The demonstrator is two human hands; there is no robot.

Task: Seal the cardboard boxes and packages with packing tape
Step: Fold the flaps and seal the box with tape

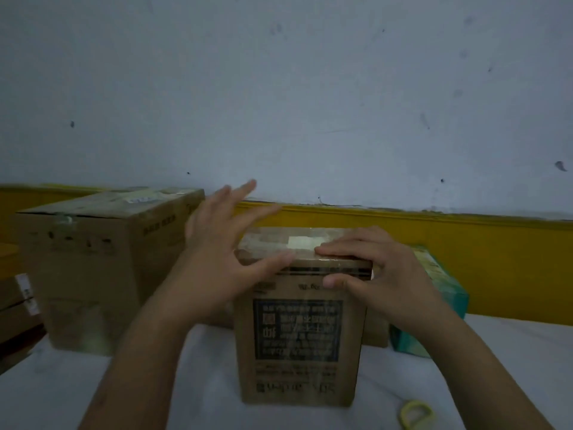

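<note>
A small upright cardboard box (297, 336) with a dark printed label stands on the white surface in the middle. Clear tape shines across its top and over the front upper edge. My right hand (372, 268) lies over the box's front right top corner, fingers flat on the top and thumb pressing the front face. My left hand (223, 243) hovers at the box's upper left with fingers spread; its thumb touches the front top edge. No tape roll shows.
A larger taped cardboard box (102, 265) stands at the left. A teal package (446, 305) sits behind the small box at the right. Yellow-green scissor handles (415, 414) lie at the bottom right. Flat cartons (18, 305) are stacked at the far left. A yellow-based wall (465, 259) closes the back.
</note>
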